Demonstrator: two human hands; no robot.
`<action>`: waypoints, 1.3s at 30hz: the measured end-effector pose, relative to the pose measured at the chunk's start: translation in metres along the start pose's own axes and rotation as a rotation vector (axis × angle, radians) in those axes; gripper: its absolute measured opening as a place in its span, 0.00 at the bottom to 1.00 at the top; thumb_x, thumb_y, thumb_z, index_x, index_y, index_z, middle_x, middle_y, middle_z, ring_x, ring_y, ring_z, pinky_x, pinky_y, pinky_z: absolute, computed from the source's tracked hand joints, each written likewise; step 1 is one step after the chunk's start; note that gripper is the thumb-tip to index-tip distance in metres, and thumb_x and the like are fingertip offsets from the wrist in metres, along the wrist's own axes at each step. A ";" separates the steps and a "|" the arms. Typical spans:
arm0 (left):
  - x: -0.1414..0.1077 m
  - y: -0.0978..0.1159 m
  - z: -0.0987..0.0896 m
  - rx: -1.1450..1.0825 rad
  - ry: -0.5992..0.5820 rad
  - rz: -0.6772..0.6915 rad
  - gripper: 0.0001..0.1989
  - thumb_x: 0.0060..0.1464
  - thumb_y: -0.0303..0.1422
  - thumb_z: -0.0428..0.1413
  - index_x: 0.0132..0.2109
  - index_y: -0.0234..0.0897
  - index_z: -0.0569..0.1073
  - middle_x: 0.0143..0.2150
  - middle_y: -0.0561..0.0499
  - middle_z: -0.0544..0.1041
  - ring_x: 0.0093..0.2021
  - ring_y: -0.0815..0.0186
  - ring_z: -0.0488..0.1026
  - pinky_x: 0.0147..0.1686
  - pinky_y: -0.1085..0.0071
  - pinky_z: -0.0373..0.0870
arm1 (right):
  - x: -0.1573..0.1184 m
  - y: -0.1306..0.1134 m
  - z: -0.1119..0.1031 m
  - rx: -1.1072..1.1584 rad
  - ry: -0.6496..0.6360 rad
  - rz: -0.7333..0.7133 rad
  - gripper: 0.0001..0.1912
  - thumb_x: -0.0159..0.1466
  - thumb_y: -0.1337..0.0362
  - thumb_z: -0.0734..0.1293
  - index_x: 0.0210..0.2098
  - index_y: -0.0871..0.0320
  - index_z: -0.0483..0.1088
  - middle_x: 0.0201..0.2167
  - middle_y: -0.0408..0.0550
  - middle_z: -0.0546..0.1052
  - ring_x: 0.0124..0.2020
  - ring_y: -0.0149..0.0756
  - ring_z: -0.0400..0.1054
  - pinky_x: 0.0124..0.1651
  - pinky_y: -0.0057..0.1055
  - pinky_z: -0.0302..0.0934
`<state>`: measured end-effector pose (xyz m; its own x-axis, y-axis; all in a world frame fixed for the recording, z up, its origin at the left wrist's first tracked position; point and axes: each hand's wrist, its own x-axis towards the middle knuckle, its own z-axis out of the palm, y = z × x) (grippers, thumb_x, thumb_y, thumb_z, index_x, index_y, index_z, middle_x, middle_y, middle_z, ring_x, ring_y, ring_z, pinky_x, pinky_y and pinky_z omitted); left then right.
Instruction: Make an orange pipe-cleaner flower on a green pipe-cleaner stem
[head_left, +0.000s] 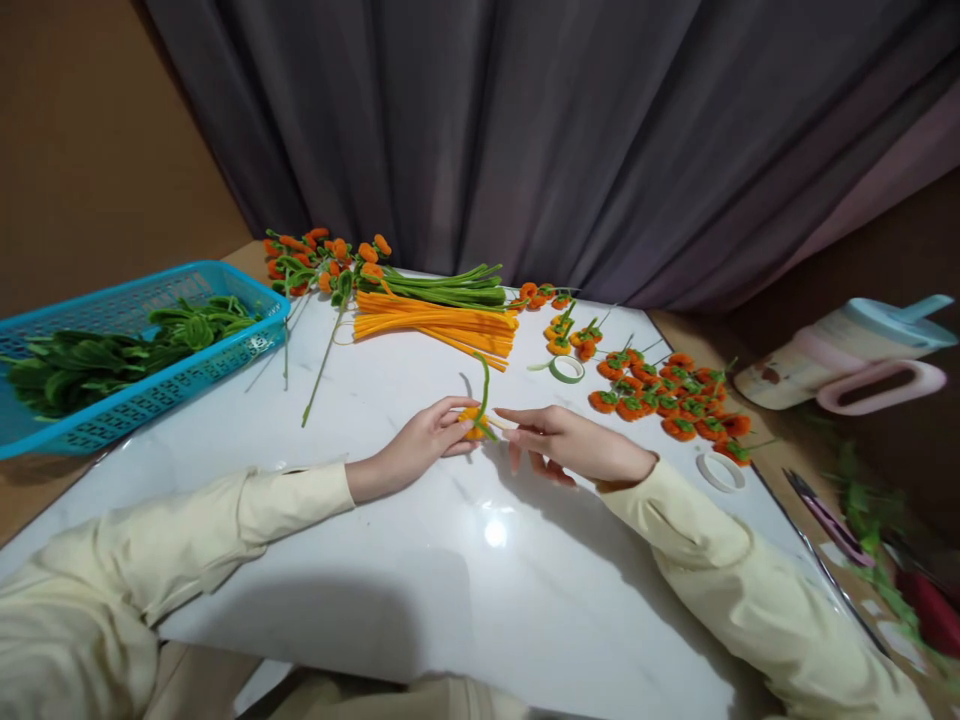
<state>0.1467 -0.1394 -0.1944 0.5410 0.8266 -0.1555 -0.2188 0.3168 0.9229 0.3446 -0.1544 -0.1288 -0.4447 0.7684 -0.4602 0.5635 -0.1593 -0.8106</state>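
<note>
Near the middle of the white table [420, 560], my left hand [439, 435] pinches a small orange flower [472, 424] between thumb and fingers. A green pipe-cleaner piece [484, 385] crosses the flower and curves up from it. My right hand [555, 440] is just to the right, thumb and index finger together on a thin pale stem or strip at the flower's side; its other fingers curl below. Beyond my hands lie a bundle of orange pipe cleaners [435, 325] and a bundle of green ones [450, 288].
A blue basket [150, 400] of green leaves stands left. Finished orange flowers [679, 400] lie right, near green tape [567, 369] and a white tape roll [721, 472]. A tumbler [840, 355] and scissors [829, 515] are at far right. More flowers [330, 262] lie back left.
</note>
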 end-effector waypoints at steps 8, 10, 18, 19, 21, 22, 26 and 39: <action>0.000 -0.005 -0.002 0.086 0.001 0.039 0.19 0.52 0.37 0.58 0.48 0.32 0.66 0.41 0.45 0.75 0.43 0.63 0.74 0.48 0.62 0.69 | 0.013 -0.002 0.019 -0.004 0.151 0.024 0.18 0.66 0.64 0.56 0.50 0.63 0.70 0.21 0.40 0.62 0.13 0.19 0.48 0.14 0.18 0.46; 0.000 -0.005 -0.002 0.101 -0.001 0.036 0.18 0.52 0.37 0.58 0.48 0.33 0.66 0.41 0.44 0.75 0.43 0.62 0.74 0.47 0.62 0.70 | 0.012 -0.003 0.018 0.040 0.128 0.049 0.18 0.66 0.64 0.56 0.51 0.63 0.68 0.20 0.39 0.61 0.14 0.20 0.47 0.14 0.19 0.45; -0.002 -0.002 -0.001 0.226 -0.043 0.041 0.19 0.53 0.37 0.57 0.50 0.34 0.65 0.40 0.45 0.75 0.39 0.63 0.75 0.42 0.64 0.72 | 0.006 -0.005 0.018 -0.081 0.043 -0.020 0.20 0.66 0.68 0.53 0.54 0.61 0.64 0.23 0.42 0.69 0.14 0.21 0.48 0.16 0.19 0.47; -0.002 -0.002 -0.001 0.221 -0.047 0.036 0.20 0.53 0.37 0.57 0.50 0.34 0.65 0.40 0.46 0.75 0.38 0.64 0.75 0.41 0.64 0.73 | 0.007 -0.004 0.019 -0.143 0.062 -0.069 0.19 0.66 0.69 0.52 0.51 0.62 0.66 0.23 0.42 0.70 0.15 0.21 0.50 0.18 0.20 0.49; -0.002 -0.001 -0.002 0.197 -0.052 0.023 0.22 0.51 0.36 0.58 0.51 0.34 0.64 0.39 0.47 0.75 0.36 0.64 0.76 0.40 0.65 0.73 | 0.008 -0.001 0.020 -0.263 0.095 -0.183 0.16 0.64 0.71 0.53 0.45 0.63 0.69 0.24 0.44 0.71 0.18 0.23 0.56 0.25 0.21 0.54; -0.002 0.000 -0.002 0.178 -0.058 0.016 0.23 0.51 0.36 0.59 0.52 0.34 0.64 0.38 0.47 0.75 0.35 0.65 0.76 0.40 0.65 0.73 | 0.009 0.001 0.020 -0.323 0.109 -0.230 0.16 0.63 0.72 0.53 0.42 0.64 0.70 0.25 0.45 0.72 0.21 0.25 0.59 0.28 0.22 0.56; 0.000 0.002 -0.002 0.102 -0.081 -0.009 0.24 0.48 0.35 0.60 0.51 0.34 0.64 0.34 0.49 0.76 0.34 0.65 0.76 0.42 0.64 0.72 | 0.013 0.007 0.023 -0.528 0.165 -0.283 0.16 0.60 0.76 0.53 0.44 0.65 0.67 0.22 0.45 0.70 0.21 0.27 0.59 0.30 0.24 0.55; 0.008 0.013 -0.010 -0.284 -0.064 -0.128 0.20 0.56 0.34 0.52 0.55 0.34 0.63 0.37 0.42 0.77 0.38 0.57 0.77 0.43 0.56 0.71 | 0.014 0.008 0.015 -0.667 0.153 -0.451 0.31 0.52 0.81 0.52 0.55 0.64 0.60 0.20 0.41 0.64 0.21 0.27 0.54 0.29 0.24 0.53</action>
<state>0.1398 -0.1242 -0.1872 0.6269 0.7433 -0.2335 -0.3589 0.5415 0.7603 0.3319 -0.1541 -0.1475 -0.6548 0.7544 -0.0471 0.6699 0.5504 -0.4983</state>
